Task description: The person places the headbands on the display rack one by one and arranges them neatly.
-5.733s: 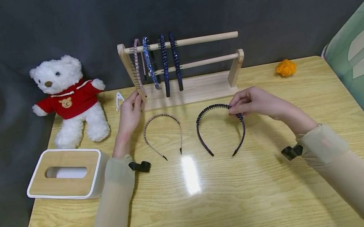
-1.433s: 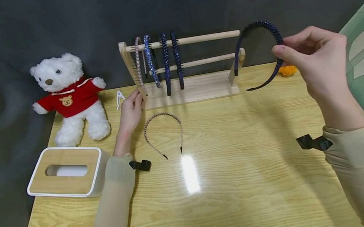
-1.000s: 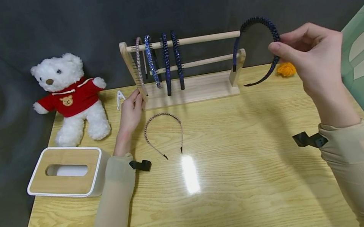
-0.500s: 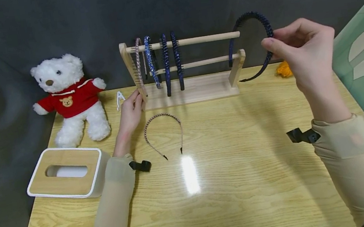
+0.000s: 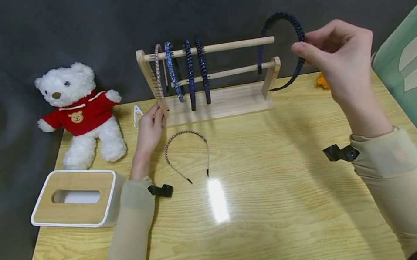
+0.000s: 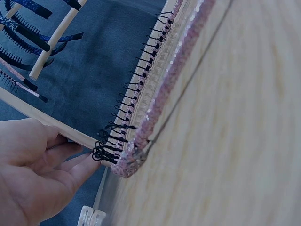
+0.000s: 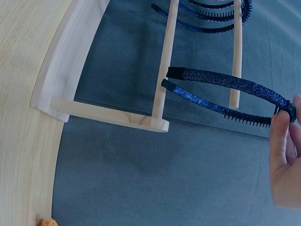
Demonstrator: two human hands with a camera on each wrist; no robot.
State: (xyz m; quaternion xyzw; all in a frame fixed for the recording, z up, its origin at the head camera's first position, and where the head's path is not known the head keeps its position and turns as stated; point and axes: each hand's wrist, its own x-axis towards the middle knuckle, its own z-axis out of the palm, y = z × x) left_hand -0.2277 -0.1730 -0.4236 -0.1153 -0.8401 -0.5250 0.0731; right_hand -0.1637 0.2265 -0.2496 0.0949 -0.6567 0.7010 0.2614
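Note:
My right hand (image 5: 344, 52) pinches a dark navy toothed headband (image 5: 296, 26) by its side, raised above the table. The hoop is at the free right end of the upper rod (image 5: 237, 44) of a wooden headband rack (image 5: 225, 106); in the right wrist view one leg of this headband (image 7: 225, 81) crosses in front of the rod. My left hand (image 5: 149, 127) holds the rack's left post near its base, fingertips partly hidden. Toward the rod's left end hang a pink headband (image 5: 158, 70), a glittery blue headband (image 5: 170, 67) and two navy headbands. Another pink headband (image 5: 183, 132) lies flat before the rack.
A white teddy bear (image 5: 79, 107) in a red top sits at left, with a wood-lidded tissue box (image 5: 76, 178) before it. A small white clip-like stand (image 5: 137, 114) is beside the left hand. An orange ball-like thing (image 5: 322, 81) lies at the back right, partly hidden.
Lying on the table earlier, the navy headband was lifted by my right hand to the rack's right end. It has since shifted left and slightly up, overlapping the upper rod. My left hand stays put.

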